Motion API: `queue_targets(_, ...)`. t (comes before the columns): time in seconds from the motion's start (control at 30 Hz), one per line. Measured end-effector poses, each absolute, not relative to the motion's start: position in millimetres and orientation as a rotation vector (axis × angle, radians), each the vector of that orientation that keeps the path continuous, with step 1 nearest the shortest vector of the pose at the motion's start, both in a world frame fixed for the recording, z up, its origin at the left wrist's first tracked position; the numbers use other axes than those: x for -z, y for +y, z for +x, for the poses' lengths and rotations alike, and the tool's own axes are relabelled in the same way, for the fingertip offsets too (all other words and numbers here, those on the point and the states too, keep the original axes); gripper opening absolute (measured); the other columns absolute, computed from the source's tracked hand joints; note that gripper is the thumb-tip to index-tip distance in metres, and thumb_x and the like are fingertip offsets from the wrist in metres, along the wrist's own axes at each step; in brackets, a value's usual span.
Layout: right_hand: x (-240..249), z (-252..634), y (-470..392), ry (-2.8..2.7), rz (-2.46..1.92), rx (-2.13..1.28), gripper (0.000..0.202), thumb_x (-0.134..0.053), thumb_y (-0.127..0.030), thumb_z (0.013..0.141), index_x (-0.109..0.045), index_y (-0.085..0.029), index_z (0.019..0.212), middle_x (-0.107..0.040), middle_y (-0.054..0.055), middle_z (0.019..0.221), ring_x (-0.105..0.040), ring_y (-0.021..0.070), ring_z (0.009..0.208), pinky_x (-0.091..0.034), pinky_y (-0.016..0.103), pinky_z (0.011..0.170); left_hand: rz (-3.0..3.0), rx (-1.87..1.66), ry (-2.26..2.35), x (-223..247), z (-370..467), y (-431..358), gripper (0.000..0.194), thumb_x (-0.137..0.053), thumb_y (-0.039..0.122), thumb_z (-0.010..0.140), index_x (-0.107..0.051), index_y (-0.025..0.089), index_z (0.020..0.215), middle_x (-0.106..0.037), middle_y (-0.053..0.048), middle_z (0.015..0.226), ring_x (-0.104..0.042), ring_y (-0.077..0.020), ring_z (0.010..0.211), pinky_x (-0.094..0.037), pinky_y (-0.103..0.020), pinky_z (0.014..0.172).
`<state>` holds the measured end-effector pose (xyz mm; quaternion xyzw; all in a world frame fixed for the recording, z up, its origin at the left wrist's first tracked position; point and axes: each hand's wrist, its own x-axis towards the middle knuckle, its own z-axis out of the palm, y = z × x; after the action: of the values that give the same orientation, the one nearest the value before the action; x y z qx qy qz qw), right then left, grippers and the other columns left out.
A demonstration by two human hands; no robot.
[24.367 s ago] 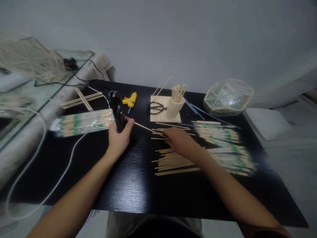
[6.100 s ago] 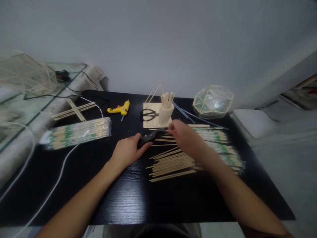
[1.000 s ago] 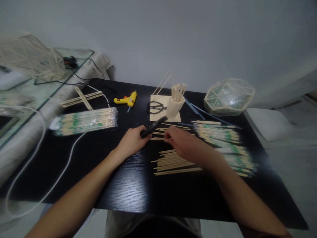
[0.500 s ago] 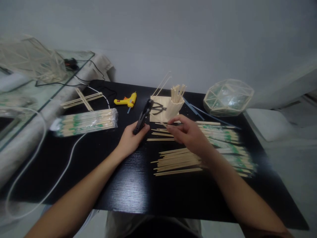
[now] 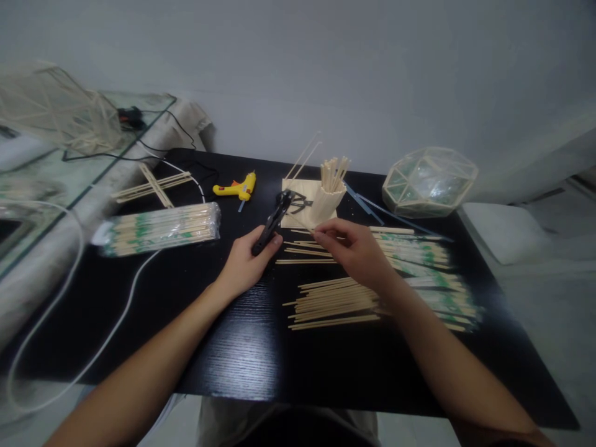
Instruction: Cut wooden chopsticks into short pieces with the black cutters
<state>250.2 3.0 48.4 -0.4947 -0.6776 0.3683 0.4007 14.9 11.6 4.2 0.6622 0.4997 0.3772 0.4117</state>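
Note:
My left hand (image 5: 246, 261) is closed around a black hand tool (image 5: 271, 230) with long handles, perhaps pliers or a cutter; its exact kind is unclear. The tool's head points up and away, over the left edge of a light wooden board (image 5: 291, 220). My right hand (image 5: 351, 251) pinches a thin wooden stick (image 5: 303, 226) between thumb and fingers, and the stick slants up-left toward the tool. On the board stands a wooden cup (image 5: 326, 207) full of upright sticks (image 5: 334, 174). Beside the cup lies a black plier-like tool (image 5: 300, 202).
Loose sticks (image 5: 335, 304) and green-white packs (image 5: 419, 251) lie at and beyond my right forearm. Leftward are a wrapped stick bundle (image 5: 162, 230), a yellow glue gun (image 5: 236, 187) and a white cable (image 5: 128, 304). A faceted stick-framed form (image 5: 431, 183) stands at the back right.
The black tool in my left hand has tilted, its head shifting slightly right and down. My right hand and the stick have barely moved.

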Motion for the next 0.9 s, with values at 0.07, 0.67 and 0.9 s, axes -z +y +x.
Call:
queue_targets(0.07, -49.8, 249.4, 2.7, -1.692, -1.217, -0.95, 0.018, -0.071, -0.034, 0.093, -0.073, -0.017, 0.09, -0.062, 0.001, 0.076, -0.056, 0.0132, 0.069, -0.045, 0.025, 0.061, 1.731, -0.932, 1.277, -4.4, 14.5, 11.8, 0.034, -0.058, 0.05, 0.098, -0.065, 0.018, 0.092, -0.058, 0.003, 0.075, -0.051, -0.0133, 0.07, -0.04, -0.026, 0.068)
queue_targets(0.67, -44.3, 239.2, -1.1, -1.553, -1.098, -1.102, 0.019, -0.074, -0.036, 0.092, -0.07, -0.018, 0.097, -0.069, 0.001, 0.079, -0.058, 0.0108, 0.06, -0.049, 0.025, 0.057, 2.034, -0.822, 1.38, -6.4, 16.8, 4.3, 0.021, -0.06, 0.041, 0.096, -0.061, 0.02, 0.093, -0.062, 0.003, 0.075, -0.055, -0.0129, 0.065, -0.04, -0.024, 0.065)
queue_targets(0.9, -43.7, 232.2, -5.9, -1.497, -1.062, -1.085, 0.024, -0.075, -0.042, 0.091, -0.068, -0.019, 0.089, -0.066, -0.001, 0.074, -0.059, 0.012, 0.064, -0.05, 0.026, 0.062, 2.134, -0.809, 1.345, -3.7, 18.4, 0.6, 0.018, -0.06, 0.036, 0.096, -0.063, 0.019, 0.103, -0.07, -0.002, 0.086, -0.063, -0.0161, 0.073, -0.046, -0.026, 0.07)
